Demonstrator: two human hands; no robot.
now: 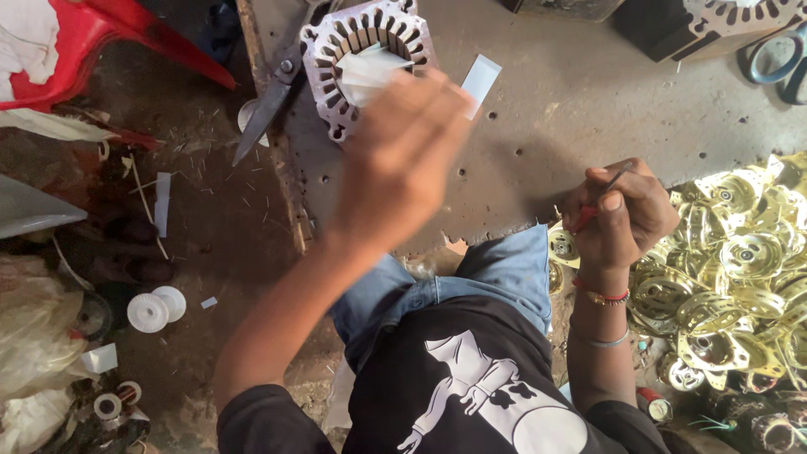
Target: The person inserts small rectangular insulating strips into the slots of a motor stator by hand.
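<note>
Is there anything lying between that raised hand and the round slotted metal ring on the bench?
Nothing visible. The left hand is blurred just below the slotted ring, beside the white paper strips tucked inside it. Scissors lie off to the ring's side.

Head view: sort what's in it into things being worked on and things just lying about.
In use:
- slotted metal stator core
- white paper strips tucked in its middle, under the blurred left hand
- thin red-handled tool in the right hand

Lying about:
- scissors
- loose white strip
- pile of brass-coloured covers
- white spools
- red plastic chair
</note>
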